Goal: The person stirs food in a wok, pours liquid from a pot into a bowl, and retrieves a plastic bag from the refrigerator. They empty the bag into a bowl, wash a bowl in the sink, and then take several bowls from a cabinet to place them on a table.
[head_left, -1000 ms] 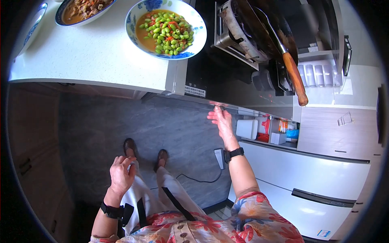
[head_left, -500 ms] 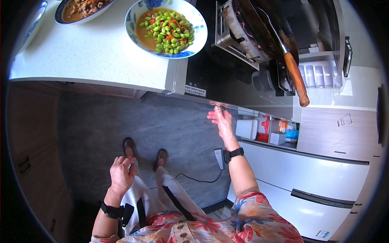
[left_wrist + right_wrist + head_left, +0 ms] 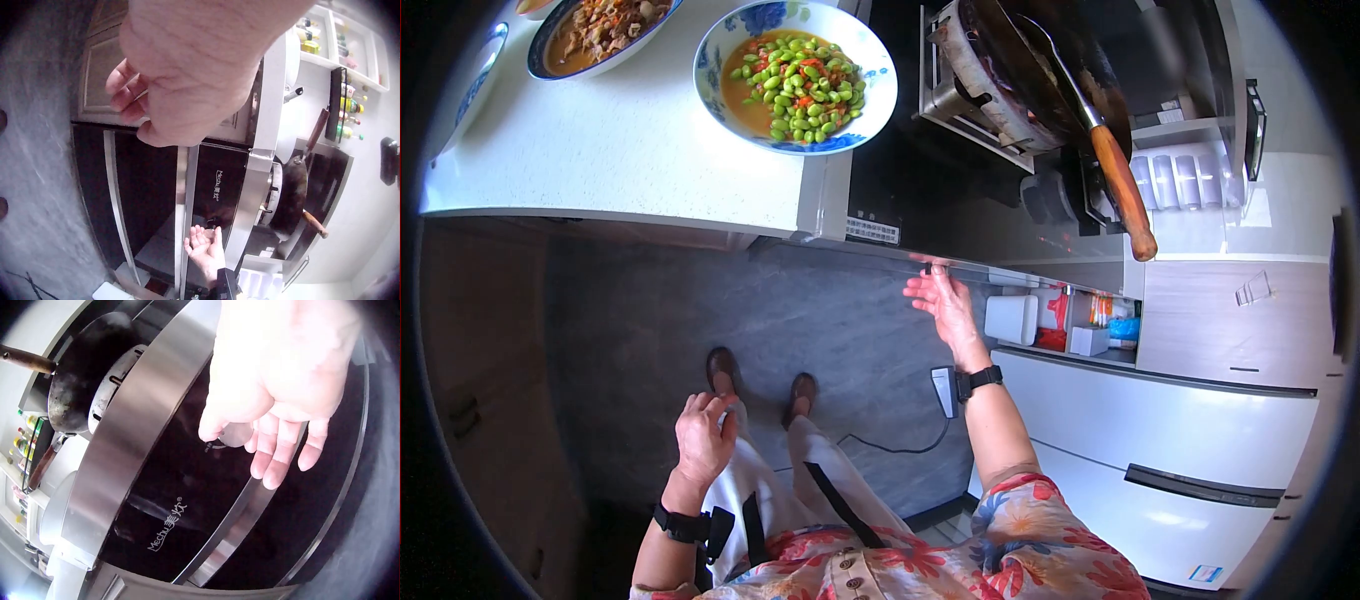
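Observation:
My right hand is at the front edge of the black stove, palm turned up. In the right wrist view its thumb and forefinger pinch a round metal knob on the dark front panel, while the other fingers stretch out below. My left hand hangs over the legs with loosely bent fingers and nothing in it. On the burner sits a dark wok. A spatula with a wooden handle leans in it, the handle jutting out past the stove's front.
A blue-and-white bowl of green beans stands on the white counter beside the stove, near a bowl of meat. Below the stove, right of my right hand, an open compartment holds a white bin. A cord trails across the floor.
The head view has shifted slightly, so the bowls and stove sit a little further left. Both hands keep nearly the same pose, the right one still at the knob.

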A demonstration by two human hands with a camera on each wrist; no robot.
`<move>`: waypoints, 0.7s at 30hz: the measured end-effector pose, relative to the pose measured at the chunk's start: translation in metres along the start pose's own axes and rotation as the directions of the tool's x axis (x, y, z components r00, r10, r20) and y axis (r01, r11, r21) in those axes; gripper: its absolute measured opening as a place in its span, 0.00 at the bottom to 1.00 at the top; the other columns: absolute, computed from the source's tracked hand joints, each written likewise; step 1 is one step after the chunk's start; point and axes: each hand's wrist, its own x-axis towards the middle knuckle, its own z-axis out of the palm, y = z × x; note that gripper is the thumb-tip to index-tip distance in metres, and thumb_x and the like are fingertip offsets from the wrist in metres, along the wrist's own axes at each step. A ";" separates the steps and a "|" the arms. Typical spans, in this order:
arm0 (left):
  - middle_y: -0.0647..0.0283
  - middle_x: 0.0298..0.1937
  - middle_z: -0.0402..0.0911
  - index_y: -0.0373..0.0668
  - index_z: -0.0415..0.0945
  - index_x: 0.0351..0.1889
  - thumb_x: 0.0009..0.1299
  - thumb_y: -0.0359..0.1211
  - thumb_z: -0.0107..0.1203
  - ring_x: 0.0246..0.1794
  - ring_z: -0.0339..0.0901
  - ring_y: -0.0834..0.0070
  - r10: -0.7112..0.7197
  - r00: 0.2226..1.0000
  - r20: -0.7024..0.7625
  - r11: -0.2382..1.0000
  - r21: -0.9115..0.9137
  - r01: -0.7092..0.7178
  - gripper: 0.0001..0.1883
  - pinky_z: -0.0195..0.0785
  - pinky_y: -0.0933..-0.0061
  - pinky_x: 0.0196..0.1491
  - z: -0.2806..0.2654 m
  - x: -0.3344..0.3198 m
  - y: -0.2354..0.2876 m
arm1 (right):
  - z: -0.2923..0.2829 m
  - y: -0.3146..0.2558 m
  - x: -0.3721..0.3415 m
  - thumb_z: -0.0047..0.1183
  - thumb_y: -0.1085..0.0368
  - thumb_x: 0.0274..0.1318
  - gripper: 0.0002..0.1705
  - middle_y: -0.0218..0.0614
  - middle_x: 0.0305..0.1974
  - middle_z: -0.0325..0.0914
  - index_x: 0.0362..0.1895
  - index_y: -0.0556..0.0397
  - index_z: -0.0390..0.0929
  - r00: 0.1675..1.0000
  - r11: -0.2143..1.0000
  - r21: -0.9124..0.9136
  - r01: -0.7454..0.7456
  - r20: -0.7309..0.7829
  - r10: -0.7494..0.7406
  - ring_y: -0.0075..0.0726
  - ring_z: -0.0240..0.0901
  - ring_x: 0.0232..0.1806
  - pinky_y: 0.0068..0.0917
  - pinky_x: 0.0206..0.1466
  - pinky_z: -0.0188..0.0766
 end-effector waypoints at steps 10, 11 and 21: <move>0.57 0.32 0.76 0.40 0.78 0.35 0.50 0.23 0.54 0.36 0.72 0.60 0.019 0.999 0.026 1.000 0.013 -0.019 0.13 0.68 0.64 0.41 -0.003 0.003 0.003 | 0.001 -0.004 -0.004 0.49 0.41 0.53 0.28 0.40 0.36 0.78 0.40 0.55 0.71 0.998 0.995 0.095 -0.032 0.063 0.026 0.35 0.77 0.38 0.28 0.36 0.71; 0.57 0.32 0.76 0.40 0.78 0.35 0.50 0.23 0.54 0.36 0.72 0.60 0.026 0.999 0.026 1.000 0.017 -0.026 0.13 0.68 0.64 0.41 -0.003 0.003 0.003 | 0.001 -0.006 -0.006 0.49 0.41 0.54 0.28 0.40 0.37 0.78 0.41 0.55 0.71 0.997 0.993 0.104 -0.049 0.071 0.042 0.35 0.77 0.38 0.29 0.36 0.71; 0.58 0.28 0.76 0.42 0.78 0.32 0.52 0.24 0.52 0.32 0.72 0.59 0.152 0.988 -0.022 0.988 0.042 -0.151 0.09 0.68 0.64 0.37 -0.031 0.009 0.020 | -0.044 -0.107 -0.089 0.38 0.42 0.60 0.28 0.42 0.32 0.78 0.40 0.56 0.73 0.940 0.944 0.323 -0.070 0.339 -0.047 0.41 0.77 0.31 0.33 0.29 0.73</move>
